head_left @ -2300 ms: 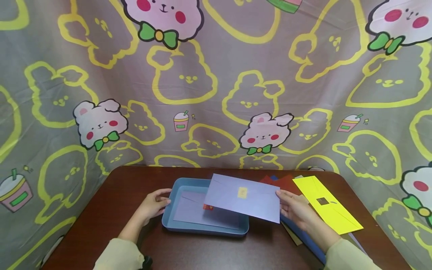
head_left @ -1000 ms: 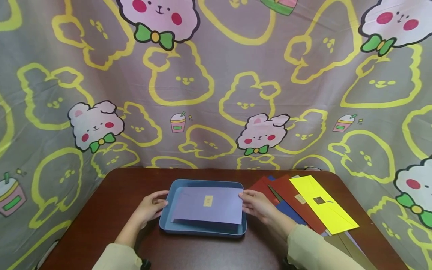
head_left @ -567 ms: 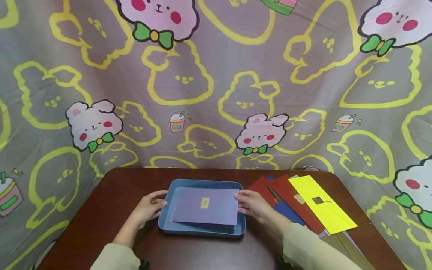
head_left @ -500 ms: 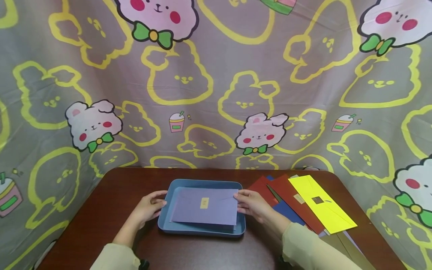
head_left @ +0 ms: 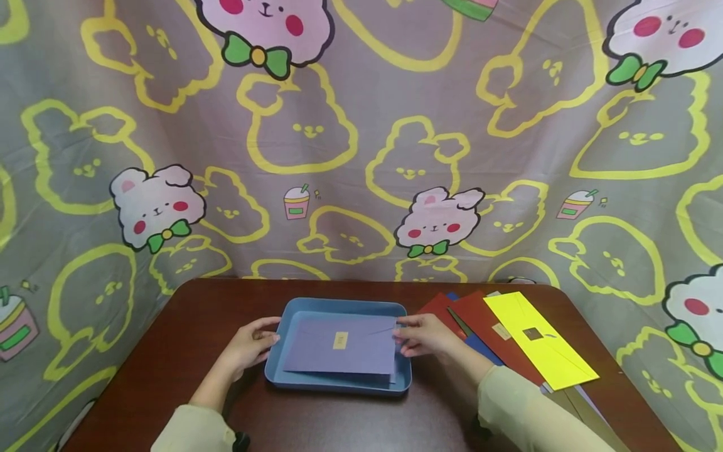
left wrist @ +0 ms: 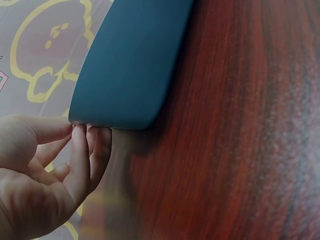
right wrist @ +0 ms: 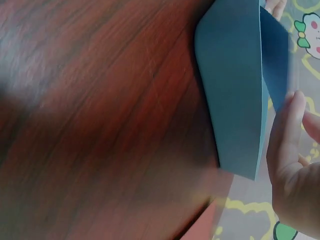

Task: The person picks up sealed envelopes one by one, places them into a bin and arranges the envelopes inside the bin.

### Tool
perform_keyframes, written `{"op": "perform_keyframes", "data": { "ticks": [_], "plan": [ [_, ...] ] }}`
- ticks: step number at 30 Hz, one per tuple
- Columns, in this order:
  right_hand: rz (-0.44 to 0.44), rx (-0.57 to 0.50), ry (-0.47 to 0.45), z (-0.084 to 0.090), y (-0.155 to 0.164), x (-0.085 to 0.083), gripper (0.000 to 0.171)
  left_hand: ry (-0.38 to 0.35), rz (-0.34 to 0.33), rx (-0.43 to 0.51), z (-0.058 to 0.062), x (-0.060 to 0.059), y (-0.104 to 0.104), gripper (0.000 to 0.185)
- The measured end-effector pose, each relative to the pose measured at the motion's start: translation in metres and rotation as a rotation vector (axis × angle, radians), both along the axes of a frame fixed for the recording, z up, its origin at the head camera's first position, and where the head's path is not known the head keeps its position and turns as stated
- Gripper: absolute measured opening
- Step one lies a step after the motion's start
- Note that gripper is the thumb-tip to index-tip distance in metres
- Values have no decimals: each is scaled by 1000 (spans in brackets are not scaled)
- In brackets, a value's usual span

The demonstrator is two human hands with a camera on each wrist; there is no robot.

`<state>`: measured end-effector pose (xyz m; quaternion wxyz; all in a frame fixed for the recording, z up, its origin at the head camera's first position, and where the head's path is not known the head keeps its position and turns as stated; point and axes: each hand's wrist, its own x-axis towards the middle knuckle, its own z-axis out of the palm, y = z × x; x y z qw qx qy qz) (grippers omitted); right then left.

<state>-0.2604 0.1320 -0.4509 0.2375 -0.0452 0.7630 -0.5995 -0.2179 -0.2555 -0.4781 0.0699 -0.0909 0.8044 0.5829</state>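
A blue rectangular tray [head_left: 339,384] sits on the table, holding lilac envelopes. On top lies a lilac envelope [head_left: 316,351] with a small yellow label, its front edge raised above another one. My left hand [head_left: 252,343] rests its fingertips against the tray's left end; in the left wrist view, the fingertips [left wrist: 102,132] meet the outer wall. My right hand [head_left: 426,337] is at the top envelope's right edge, its fingertips right at that edge. In the right wrist view, the thumb [right wrist: 312,126] stands apart from the extended fingers, beside the tray's right end.
Right of the tray, several envelopes overlap in a fanned pile. A yellow envelope [head_left: 542,342] lies uppermost, over a red envelope [head_left: 486,320] and a brown one [head_left: 587,408]. The dark wooden table [head_left: 316,427] ends behind at a patterned cloth [head_left: 350,157].
My right hand has brought the lilac envelope leftward and down into the tray, over another lilac envelope. Its grip has since loosened at the right edge. The left hand has stayed at the tray.
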Motion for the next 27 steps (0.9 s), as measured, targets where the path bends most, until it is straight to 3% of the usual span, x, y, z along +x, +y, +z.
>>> {"op": "perform_keyframes", "data": {
  "ticks": [17, 27],
  "plan": [
    [54, -7, 76, 15, 13, 2, 48, -3, 13, -32, 0, 0, 2, 42],
    [63, 70, 190, 29, 30, 1, 44, -8, 6, -49, 1, -1, 2, 43]
  ]
}}
